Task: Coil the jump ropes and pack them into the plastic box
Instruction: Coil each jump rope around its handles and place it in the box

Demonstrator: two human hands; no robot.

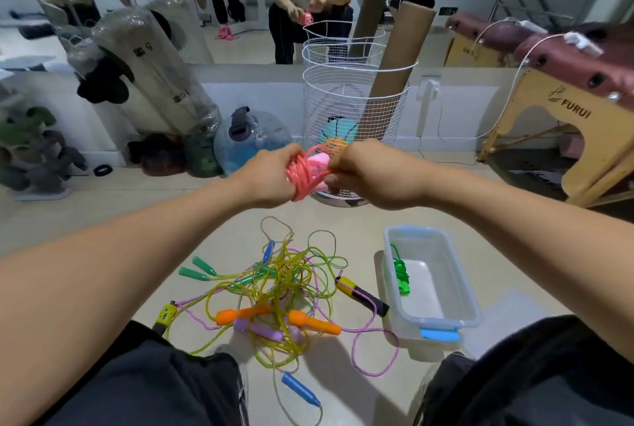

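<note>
A pink jump rope is bunched into a coil between both hands, held up at chest height. My left hand grips the coil's left side. My right hand pinches the cord and the pink handle on the right. Below on the floor lies a tangle of jump ropes with green, orange, purple, blue and yellow-black handles. To its right stands the clear plastic box, with a coiled green jump rope inside along its left wall.
A white wire basket with balls and cardboard tubes stands just beyond my hands. A mirror behind it reflects a person. A wrapped punching bag leans at the left, a massage table stands at the right. My knees frame the floor.
</note>
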